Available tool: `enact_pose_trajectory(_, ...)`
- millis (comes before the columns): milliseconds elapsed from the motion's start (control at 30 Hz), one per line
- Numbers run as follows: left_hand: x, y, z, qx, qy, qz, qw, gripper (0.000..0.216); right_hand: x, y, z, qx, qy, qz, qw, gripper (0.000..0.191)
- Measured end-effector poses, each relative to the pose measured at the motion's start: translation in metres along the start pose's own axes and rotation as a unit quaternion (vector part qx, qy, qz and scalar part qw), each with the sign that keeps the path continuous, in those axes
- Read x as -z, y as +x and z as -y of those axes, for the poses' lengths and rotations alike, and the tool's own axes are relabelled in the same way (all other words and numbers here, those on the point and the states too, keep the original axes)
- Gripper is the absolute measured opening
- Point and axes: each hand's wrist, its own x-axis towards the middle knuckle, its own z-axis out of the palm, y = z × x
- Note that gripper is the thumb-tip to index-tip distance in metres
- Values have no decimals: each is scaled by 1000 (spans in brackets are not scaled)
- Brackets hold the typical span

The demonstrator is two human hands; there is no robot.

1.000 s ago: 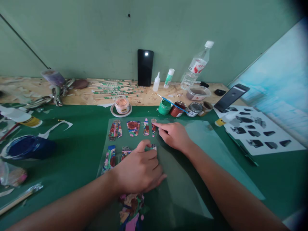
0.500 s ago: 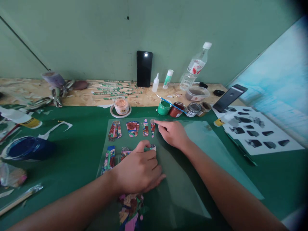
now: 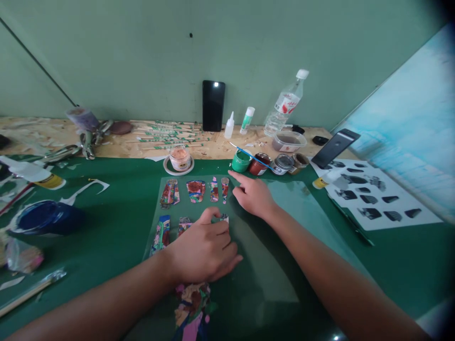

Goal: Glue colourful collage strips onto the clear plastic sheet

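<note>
A clear plastic sheet [image 3: 284, 199] lies on the green work surface, with several patchwork-coloured cut pieces on it. Over its middle, my left hand [image 3: 204, 248] is curled palm down, covering part of the lower row, including a patterned piece [image 3: 184, 224]. Its fingertips are hidden beneath it, so anything in them is out of sight. My right hand [image 3: 255, 195] holds nothing; its index finger points out and the others bend. That fingertip is just above and right of a narrow tapered piece [image 3: 225, 189] in the upper row. Near me lies a larger multicoloured patch [image 3: 192, 308].
Open paint jars [image 3: 260, 163] with a blue brush [image 3: 250, 155] across them stand behind the sheet. A pink-orange jar [image 3: 180, 160] is at back left, a dark blue paint tub [image 3: 46, 218] at left. A printed paper [image 3: 377, 194] and a leaning phone [image 3: 336, 147] are at right.
My right index fingertip has come off the top of the narrow piece and moved slightly up, leaving that piece's end uncovered. My left hand keeps its place on the sheet.
</note>
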Motion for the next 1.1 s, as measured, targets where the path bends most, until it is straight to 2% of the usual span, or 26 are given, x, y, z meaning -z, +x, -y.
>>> enact_pose_trajectory(100,1,0,0,-1,2,1,1000,30,2,0,1,13,-29,14,999,61)
enact_pose_trajectory(267,0,0,-1,0,2,2,1000,30,6,1,6,18,-71,49,996,53)
enact_pose_trajectory(533,0,-1,0,-3,-2,4,1000,30,12,2,10,32,-106,83,990,59)
enact_pose_trajectory(900,1,0,0,2,-4,10,1000,29,11,1,12,61,-156,84,982,56)
enact_pose_trajectory(1100,0,-2,1,0,-5,8,1000,29,9,-1,13,52,-161,82,982,58)
